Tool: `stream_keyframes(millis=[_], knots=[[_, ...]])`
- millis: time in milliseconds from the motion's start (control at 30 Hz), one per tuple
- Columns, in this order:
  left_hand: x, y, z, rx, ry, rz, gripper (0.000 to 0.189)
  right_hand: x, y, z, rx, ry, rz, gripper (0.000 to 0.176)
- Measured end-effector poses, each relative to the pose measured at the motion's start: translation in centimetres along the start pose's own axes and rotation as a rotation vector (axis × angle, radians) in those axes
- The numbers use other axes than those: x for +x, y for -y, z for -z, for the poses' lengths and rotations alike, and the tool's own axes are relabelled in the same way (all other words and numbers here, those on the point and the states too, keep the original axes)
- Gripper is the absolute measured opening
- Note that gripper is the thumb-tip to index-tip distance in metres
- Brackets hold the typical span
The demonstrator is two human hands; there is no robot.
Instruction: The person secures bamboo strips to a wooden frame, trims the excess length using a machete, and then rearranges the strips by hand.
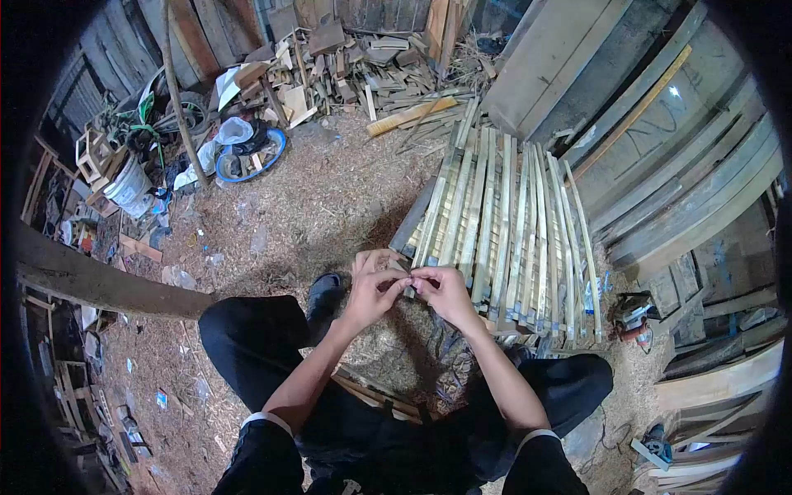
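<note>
Close together in front of my knees, my left hand (375,287) and my right hand (443,290) meet fingertip to fingertip. Both hands are closed in a pinch, thumb against forefinger. I cannot tell what small thing sits between the fingertips. Just beyond and to the right lies a stack of long, narrow wooden strips (518,223), laid side by side. The near left corner of this stack is right by my fingers. Dark scraps (445,384) lie on the ground below my hands, between my legs.
A pile of wood offcuts (363,70) lies against the back wall. Left of it are a blue-rimmed basin (276,157) and a white bucket (130,188). Planks (569,62) lean at the right. A thick beam (107,276) juts in from the left above the shaving-covered floor.
</note>
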State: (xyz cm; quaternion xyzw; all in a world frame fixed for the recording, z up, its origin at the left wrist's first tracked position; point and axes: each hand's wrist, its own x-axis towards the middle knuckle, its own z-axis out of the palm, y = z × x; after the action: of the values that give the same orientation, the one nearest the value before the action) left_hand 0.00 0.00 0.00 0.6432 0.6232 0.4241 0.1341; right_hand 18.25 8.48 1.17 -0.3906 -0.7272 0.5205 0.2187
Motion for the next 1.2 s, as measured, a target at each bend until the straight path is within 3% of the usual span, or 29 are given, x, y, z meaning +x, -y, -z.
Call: stream_keyframes(millis=[500, 767, 900, 1000, 1067, 1200], knots=[[0.6, 1.1, -0.1, -0.164, 0.122, 0.049, 0.012, 0.5, 0.4, -0.7, 0.063, 0.071, -0.162, 0.018], [0.9, 0.2, 1.1, -0.164, 0.240, 0.272, 0.017, 0.4, -1.0, -2.0, -0.039, -0.012, -0.085, 0.018], [0.5, 0.4, 1.3, -0.098, 0.191, 0.247, 0.018, 0.1, -0.7, -1.8, -0.058, -0.002, -0.068, 0.018], [0.3, 1.9, 0.7, -0.290, 0.200, 0.318, 0.021, -0.3, 0.6, -1.5, -0.026, 0.008, -0.093, 0.017], [0.3, 1.7, 1.0, -0.134, 0.340, 0.236, 0.023, -0.6, 1.5, -1.1, -0.071, -0.014, -0.028, 0.014], [0.7, 0.9, 2.1, -0.109, 0.373, 0.215, 0.020, -0.3, 0.4, -0.9, -0.139, -0.035, 0.109, 0.012]])
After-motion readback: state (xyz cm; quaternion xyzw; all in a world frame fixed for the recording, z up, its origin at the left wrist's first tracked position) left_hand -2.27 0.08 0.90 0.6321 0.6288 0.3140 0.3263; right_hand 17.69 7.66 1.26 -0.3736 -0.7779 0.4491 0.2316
